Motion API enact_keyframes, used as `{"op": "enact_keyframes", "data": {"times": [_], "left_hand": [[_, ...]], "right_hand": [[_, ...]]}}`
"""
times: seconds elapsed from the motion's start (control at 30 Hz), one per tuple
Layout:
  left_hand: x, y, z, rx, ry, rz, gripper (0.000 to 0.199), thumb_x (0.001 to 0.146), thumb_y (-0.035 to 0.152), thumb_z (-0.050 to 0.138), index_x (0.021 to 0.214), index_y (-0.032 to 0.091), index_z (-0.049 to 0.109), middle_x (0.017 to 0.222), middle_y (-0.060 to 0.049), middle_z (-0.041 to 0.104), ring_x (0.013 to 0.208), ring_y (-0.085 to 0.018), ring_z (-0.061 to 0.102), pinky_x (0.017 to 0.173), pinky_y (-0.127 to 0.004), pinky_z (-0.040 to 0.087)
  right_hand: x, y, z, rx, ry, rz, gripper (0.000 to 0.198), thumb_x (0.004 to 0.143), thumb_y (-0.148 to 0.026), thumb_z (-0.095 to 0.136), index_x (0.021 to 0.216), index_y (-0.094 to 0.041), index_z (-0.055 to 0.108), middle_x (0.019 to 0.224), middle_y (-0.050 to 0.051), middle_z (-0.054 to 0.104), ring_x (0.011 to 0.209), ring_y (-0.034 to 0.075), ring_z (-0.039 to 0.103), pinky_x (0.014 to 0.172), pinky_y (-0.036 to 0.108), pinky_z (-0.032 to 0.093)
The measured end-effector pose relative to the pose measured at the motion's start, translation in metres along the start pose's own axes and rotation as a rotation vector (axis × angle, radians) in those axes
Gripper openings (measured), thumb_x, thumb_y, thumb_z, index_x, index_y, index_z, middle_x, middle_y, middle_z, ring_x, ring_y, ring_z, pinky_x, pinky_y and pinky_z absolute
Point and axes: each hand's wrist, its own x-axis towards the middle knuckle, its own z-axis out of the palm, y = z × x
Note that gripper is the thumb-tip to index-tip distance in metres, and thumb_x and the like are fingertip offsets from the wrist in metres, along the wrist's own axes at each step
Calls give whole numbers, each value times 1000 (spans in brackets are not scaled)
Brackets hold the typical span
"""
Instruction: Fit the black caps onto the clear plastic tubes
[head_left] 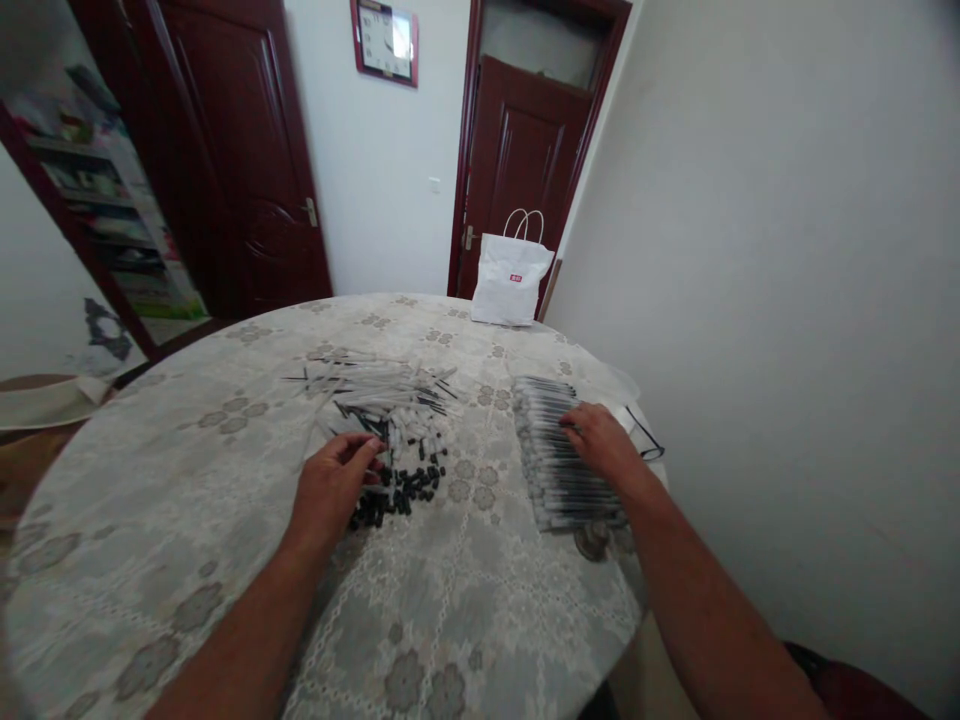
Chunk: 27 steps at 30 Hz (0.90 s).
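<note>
My left hand (335,487) is over the left side of a heap of small parts, its thumb and fingers pinched together. A pale, slim piece shows by the fingertips, too blurred to name. Beneath and beside it lie many small black caps (412,487) and small clear pieces (409,425). Behind these is a loose pile of thin pen refills and clear tubes (367,380). My right hand (604,440) rests at the upper part of a neat row of assembled pens (547,450), its fingers bent together around a pen. Its palm hides part of the row.
A white paper bag (510,285) with handles stands at the table's far edge. Eyeglasses (649,447) lie right of the pens. A round brownish object (592,541) sits at the row's near end. The round table has a patterned cloth (225,500); a wall rises to the right.
</note>
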Motion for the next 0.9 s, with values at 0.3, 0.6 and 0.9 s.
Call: {"op": "enact_keyframes", "data": {"times": [0.3,0.6,0.9], "left_hand": [[4,-7,-5,65,41,41,37,79,49,70,97,17,72,83,-6,74,68,-20,70,58,-27,57],[2,-8,1,38,68,14,31,78,44,68,92,16,72,78,-6,73,62,-18,67,51,-25,50],[7,-20,-2,201,133,150,24,85,41,61,88,19,70,73,-3,70,66,-18,66,67,-29,49]], "right_hand": [[0,-1,16,-75,45,44,21,94,-19,59,109,-15,73,107,13,69,108,25,58,98,34,41],[2,-72,5,147,98,-140,22,99,-23,51,107,-17,71,103,10,70,100,24,63,94,34,45],[37,-195,50,230,-102,-241,35,97,-14,48,127,-18,66,118,12,65,112,23,57,98,31,41]]}}
